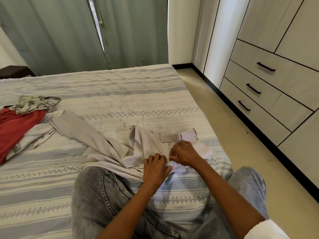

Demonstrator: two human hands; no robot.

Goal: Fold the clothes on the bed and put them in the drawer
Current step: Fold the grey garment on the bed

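Note:
Beige trousers (96, 142) lie spread across the bed (120, 94), waistband towards the right edge and legs trailing left. My left hand (155, 167) grips the cloth by the fly, fingers curled. Just right of it, my right hand (183, 153) pinches the fly area, with a white pocket lining (204, 150) turned out beside it. At the bed's left edge sits a pile with a red garment (15, 128) and a grey patterned one (34, 102). The wardrobe at right has three shut drawers (265, 90) with black handles.
I sit on the bed in grey jeans (98, 200), knees on either side of the trousers. A strip of tiled floor (229, 128) separates the bed from the wardrobe. Green curtains (69, 31) hang behind the bed. A dark piece of furniture (13, 71) stands at far left.

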